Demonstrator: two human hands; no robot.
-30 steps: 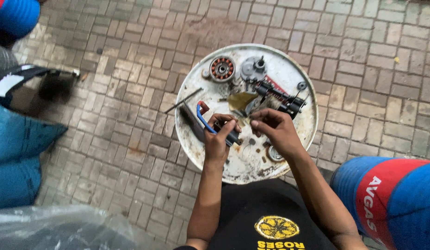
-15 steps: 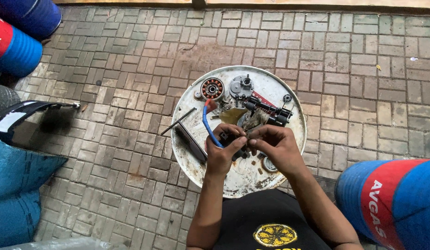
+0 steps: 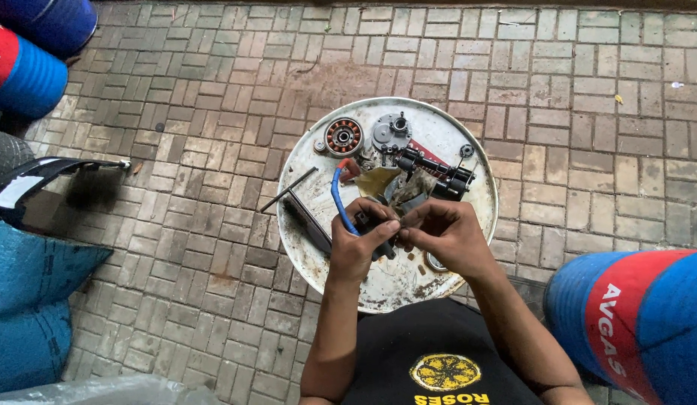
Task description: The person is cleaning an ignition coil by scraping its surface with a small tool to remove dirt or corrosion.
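Far left: blue drums point(image 3: 26, 52) at the top corner, one with a red band; below them a black curved panel point(image 3: 33, 184) lying on the brick floor point(image 3: 183, 247), then blue sheeting point(image 3: 29, 300) and a clear plastic bag point(image 3: 101, 391) at the bottom edge. Centre: a round, stained white drum top point(image 3: 318, 202) serving as the surface. On its left part, a thin metal rod point(image 3: 288, 190) crossing the rim and a dark flat bar point(image 3: 309, 221) just beside it. At its upper part, a copper-wound stator ring point(image 3: 344, 137), a small washer point(image 3: 319, 145) beside it, a grey gear housing point(image 3: 391, 133), a black and red assembly point(image 3: 438, 171) and a small black ring point(image 3: 467, 151); a yellowish rag point(image 3: 377, 180) lies among them. Left hand point(image 3: 356, 244): closed around a blue-handled tool point(image 3: 338, 196), the handle curving up out of the fist over the surface. Right hand point(image 3: 446, 232): fingers pinched on a small dark part point(image 3: 378, 225) held between both hands, over the near half of the surface; the hands hide most of this part, and what kind of part it is cannot be told. A metal ring point(image 3: 434, 264) lies half hidden under the right wrist. Below: the person's black shirt point(image 3: 438, 352) with a yellow round print. Far right: a blue drum with a red band point(image 3: 633, 322) on its side, near the right forearm.
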